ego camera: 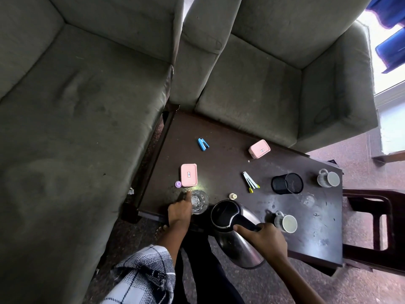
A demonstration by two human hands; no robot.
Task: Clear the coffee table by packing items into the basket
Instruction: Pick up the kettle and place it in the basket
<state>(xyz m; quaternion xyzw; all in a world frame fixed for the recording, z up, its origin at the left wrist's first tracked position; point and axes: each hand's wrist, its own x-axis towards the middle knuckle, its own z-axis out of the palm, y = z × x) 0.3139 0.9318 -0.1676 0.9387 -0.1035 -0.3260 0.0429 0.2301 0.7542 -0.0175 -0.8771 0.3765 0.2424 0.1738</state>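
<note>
A steel electric kettle (235,240) with a black lid is held above the near edge of the dark coffee table (219,128); my right hand (266,238) grips its black handle. My left hand (179,212) wraps a clear drinking glass (199,200) standing on the table's near left corner, index finger stretched out. On the table lie two pink boxes (189,174) (259,148), a blue stapler (203,144), a black mesh pen cup (287,183) on its side, two grey mugs (286,222) (328,177) and some pens (251,182). No basket is in view.
Grey sofas (76,102) close in the table on the left and far sides. A dark wooden chair (372,227) stands to the right. A small lilac cap (178,184), a cream bottle cap (232,196) and a second clear glass (308,199) also sit on the table.
</note>
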